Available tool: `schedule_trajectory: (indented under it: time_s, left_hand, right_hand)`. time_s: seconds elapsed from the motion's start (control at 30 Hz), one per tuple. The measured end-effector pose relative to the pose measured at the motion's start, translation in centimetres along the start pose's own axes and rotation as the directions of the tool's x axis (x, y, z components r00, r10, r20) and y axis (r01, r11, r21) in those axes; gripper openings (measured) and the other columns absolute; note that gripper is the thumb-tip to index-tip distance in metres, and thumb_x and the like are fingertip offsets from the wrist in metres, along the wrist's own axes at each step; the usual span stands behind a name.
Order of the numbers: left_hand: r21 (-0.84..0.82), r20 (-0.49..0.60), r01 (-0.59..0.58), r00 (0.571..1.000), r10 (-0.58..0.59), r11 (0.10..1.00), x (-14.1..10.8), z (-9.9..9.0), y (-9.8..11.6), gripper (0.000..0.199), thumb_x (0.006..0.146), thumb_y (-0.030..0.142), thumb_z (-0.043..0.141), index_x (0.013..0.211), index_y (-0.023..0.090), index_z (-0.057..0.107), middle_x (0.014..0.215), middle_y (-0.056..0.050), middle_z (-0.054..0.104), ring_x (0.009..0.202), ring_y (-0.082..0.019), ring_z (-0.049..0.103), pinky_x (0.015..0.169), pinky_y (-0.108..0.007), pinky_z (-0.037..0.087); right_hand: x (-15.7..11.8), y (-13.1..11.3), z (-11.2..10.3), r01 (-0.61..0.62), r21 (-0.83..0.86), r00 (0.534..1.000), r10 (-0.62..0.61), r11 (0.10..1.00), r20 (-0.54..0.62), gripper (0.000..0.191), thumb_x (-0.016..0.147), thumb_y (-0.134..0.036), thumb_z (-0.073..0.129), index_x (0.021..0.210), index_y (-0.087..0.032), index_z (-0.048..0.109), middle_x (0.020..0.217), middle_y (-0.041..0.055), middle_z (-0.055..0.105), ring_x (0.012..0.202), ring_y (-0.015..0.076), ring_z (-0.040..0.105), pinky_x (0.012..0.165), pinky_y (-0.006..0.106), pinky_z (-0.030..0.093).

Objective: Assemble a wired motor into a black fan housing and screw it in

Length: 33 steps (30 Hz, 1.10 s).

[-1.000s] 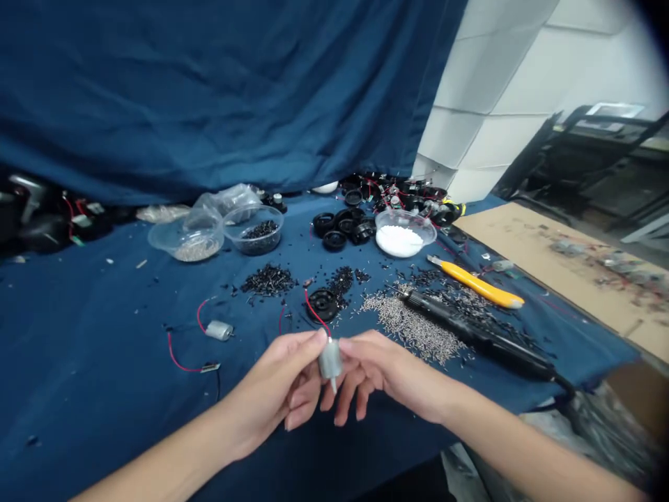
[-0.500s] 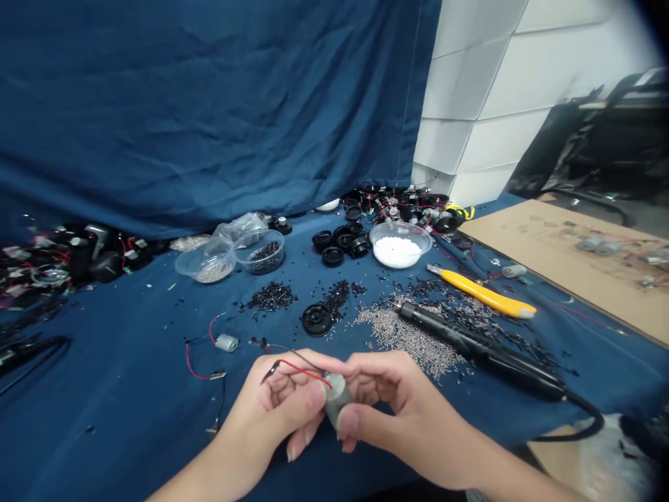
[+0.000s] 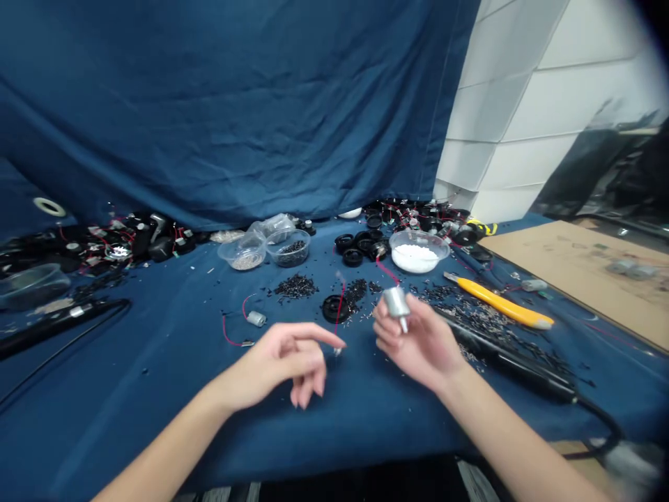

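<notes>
The right hand (image 3: pixel 426 343) curls around one silver motor (image 3: pixel 396 302); the left hand (image 3: pixel 293 361), half-open and empty, hovers near one black disc (image 3: pixel 329 309).

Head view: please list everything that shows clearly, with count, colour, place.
Motor: one, silver, in right hand
Other motors: at least two, silver, left, right
Disc: one, black, centre
Wires: several, red, scattered
Bowls: four, clear, rear, far left
Caps: several, black, rear centre
Screws: countless, black and silver, centre, right
Cutter: one, yellow, right
Screwdriver: one, black, right
Rod: one, black, left
Ring: one, white, left
Wired parts: two heaps, mostly black, rear
Cardboard: one, tan, right
Cloth: uncounted, blue, below and behind
Panels: several, white, rear right
Left hand: one, bare, centre
Right hand: one, bare, round motor
</notes>
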<state>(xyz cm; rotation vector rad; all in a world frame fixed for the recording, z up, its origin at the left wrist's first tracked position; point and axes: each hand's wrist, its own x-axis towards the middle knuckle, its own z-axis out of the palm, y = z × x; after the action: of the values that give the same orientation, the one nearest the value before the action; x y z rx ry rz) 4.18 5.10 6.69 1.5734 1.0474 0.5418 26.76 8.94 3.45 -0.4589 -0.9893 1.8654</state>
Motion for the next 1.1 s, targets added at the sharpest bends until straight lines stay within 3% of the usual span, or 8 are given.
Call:
schedule_trajectory:
  time_s: [0.1, 0.23, 0.33, 0.47, 0.57, 0.7, 0.9, 1.1]
  left_hand:
    - [0.230, -0.282, 0.021, 0.958, 0.045, 0.973, 0.1, -2.8, -1.6, 0.039, 0.092, 0.049, 0.048, 0.097, 0.013, 0.061, 0.068, -0.004, 0.061, 0.057, -0.014, 0.056, 0.055, -0.026, 0.047]
    - [0.504, -0.499, 0.106, 0.846, 0.188, 0.857, 1.2, -4.9, -3.5, 0.028, 0.087, 0.044, 0.057, 0.091, 0.017, 0.063, 0.077, -0.005, 0.063, 0.072, -0.019, 0.057, 0.076, -0.035, 0.047]
    - [0.632, -0.496, 0.111, 0.819, 0.289, 0.767, 2.7, -4.6, -4.3, 0.035, 0.087, 0.045, 0.059, 0.104, 0.015, 0.062, 0.090, -0.007, 0.065, 0.086, -0.022, 0.059, 0.086, -0.042, 0.045]
    - [0.729, -0.389, 0.046, 0.849, 0.359, 0.683, 6.1, -2.5, -5.3, 0.064, 0.077, 0.052, 0.070, 0.127, 0.016, 0.053, 0.124, -0.012, 0.057, 0.117, -0.030, 0.050, 0.101, -0.050, 0.036]
    - [0.729, -0.340, 0.014, 0.875, 0.344, 0.685, 8.7, -1.3, -6.0, 0.055, 0.079, 0.052, 0.069, 0.119, 0.015, 0.058, 0.120, -0.011, 0.058, 0.116, -0.030, 0.050, 0.099, -0.052, 0.038]
    - [0.637, -0.343, -0.046, 0.877, 0.337, 0.769, 9.7, -1.2, -5.9, 0.043, 0.080, 0.045, 0.071, 0.109, 0.015, 0.061, 0.113, -0.009, 0.059, 0.110, -0.028, 0.053, 0.097, -0.050, 0.040]
    - [0.222, -0.342, -0.191, 0.903, 0.260, 0.956, 6.5, -2.3, -4.4, 0.047, 0.078, 0.049, 0.071, 0.106, 0.015, 0.058, 0.105, -0.012, 0.066, 0.101, -0.028, 0.061, 0.094, -0.047, 0.045]
    - [-0.256, -0.181, -0.285, 0.953, 0.243, 0.924, 4.0, -1.7, -4.8, 0.056, 0.084, 0.065, 0.052, 0.110, 0.015, 0.052, 0.110, -0.017, 0.065, 0.093, -0.025, 0.066, 0.087, -0.040, 0.050]
  right_hand:
    - [1.6, -1.4, 0.3, 0.135, -0.047, 0.990, -0.137, 0.990, -0.035, 0.038, 0.073, -0.057, 0.065, 0.077, -0.021, 0.054, 0.065, -0.0047, 0.036, 0.051, 0.0065, 0.030, 0.043, 0.017, 0.026]
    - [4.9, -2.0, 0.8, 0.249, -0.179, 0.964, -0.262, 0.952, -0.050, 0.030, 0.074, -0.049, 0.062, 0.084, -0.021, 0.056, 0.065, -0.0048, 0.036, 0.050, 0.0067, 0.027, 0.043, 0.020, 0.024]
    - [7.1, -1.1, 0.0, 0.293, -0.273, 0.945, -0.321, 0.916, -0.062, 0.031, 0.072, -0.047, 0.066, 0.082, -0.020, 0.054, 0.061, -0.0059, 0.042, 0.048, 0.0054, 0.033, 0.043, 0.020, 0.028]
    - [7.9, 0.2, -1.5, 0.287, -0.400, 0.942, -0.332, 0.870, -0.046, 0.032, 0.068, -0.041, 0.076, 0.080, -0.018, 0.057, 0.062, -0.0038, 0.056, 0.049, 0.0068, 0.047, 0.046, 0.020, 0.038]
    - [7.4, 0.5, -2.1, 0.275, -0.455, 0.947, -0.321, 0.847, -0.024, 0.031, 0.065, -0.034, 0.081, 0.078, -0.016, 0.059, 0.059, -0.0038, 0.058, 0.048, 0.0068, 0.048, 0.046, 0.020, 0.039]
    - [6.9, 0.0, -2.4, 0.275, -0.413, 0.946, -0.321, 0.868, -0.045, 0.030, 0.071, -0.038, 0.076, 0.080, -0.017, 0.057, 0.061, -0.0047, 0.057, 0.050, 0.0065, 0.049, 0.047, 0.019, 0.039]
    - [5.7, -1.3, -2.1, 0.169, -0.268, 0.986, -0.165, 0.948, 0.037, 0.037, 0.076, -0.049, 0.069, 0.095, -0.020, 0.056, 0.088, 0.0027, 0.065, 0.069, 0.0111, 0.062, 0.056, 0.021, 0.047]
    - [4.5, -1.1, -0.9, 0.115, -0.176, 0.985, -0.089, 0.978, 0.147, 0.041, 0.074, -0.056, 0.067, 0.095, -0.023, 0.055, 0.072, -0.0025, 0.060, 0.045, 0.0057, 0.047, 0.046, 0.021, 0.040]
